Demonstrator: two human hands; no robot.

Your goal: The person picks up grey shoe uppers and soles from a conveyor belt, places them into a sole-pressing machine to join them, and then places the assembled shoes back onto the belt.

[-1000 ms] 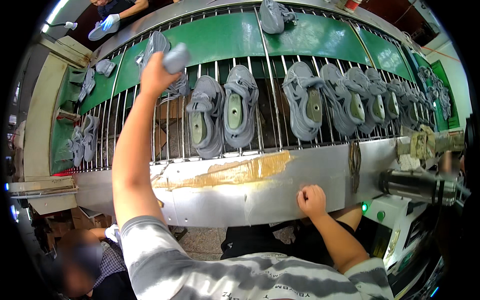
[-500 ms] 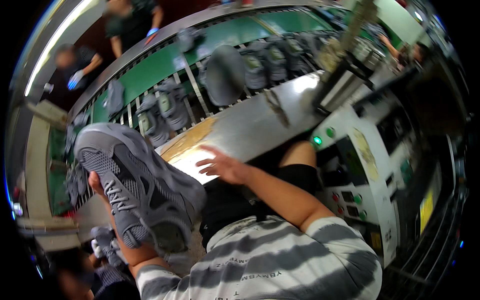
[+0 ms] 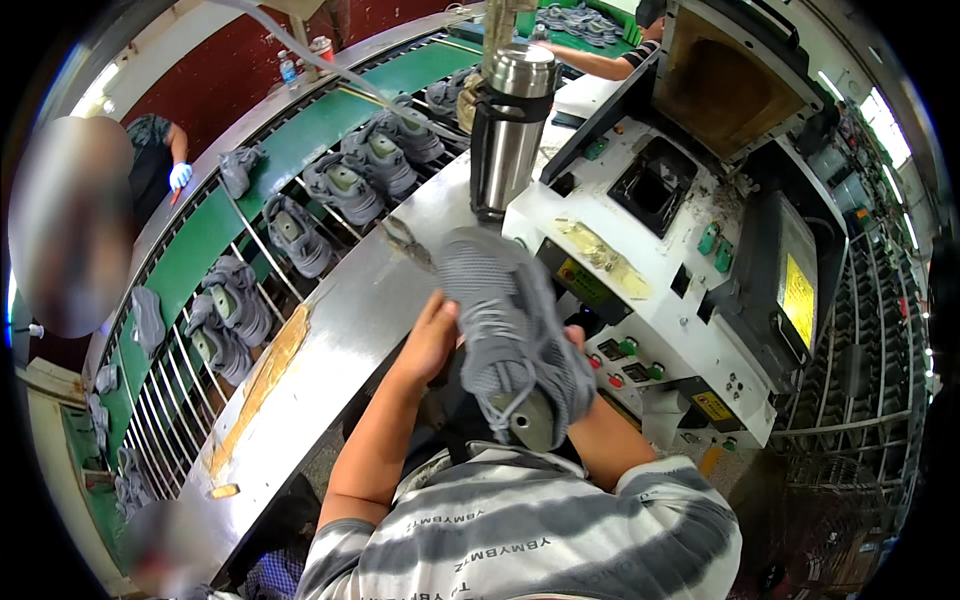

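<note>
A grey lace-up sneaker (image 3: 490,325) is held up in front of my chest, its toe pointing away and its heel toward me. My left hand (image 3: 430,338) is at the shoe's left side, fingers curled against its edge. On the opposite side my right hand (image 3: 576,338) grips the shoe; only a fingertip shows there, and the rest is hidden behind it. Past the toe, a pair of pliers or a similar tool (image 3: 408,245) lies on the metal worktop (image 3: 365,310).
A green conveyor (image 3: 190,295) with a slatted rack holds several grey sneakers. A steel flask (image 3: 512,130) stands beside a white machine (image 3: 610,225) with a raised lid and buttons. A dark rack (image 3: 860,370) is at right. Other people work across the conveyor.
The sneaker has moved from the left toward the middle, and my right hand has closed on it. My view has turned right, toward the machine.
</note>
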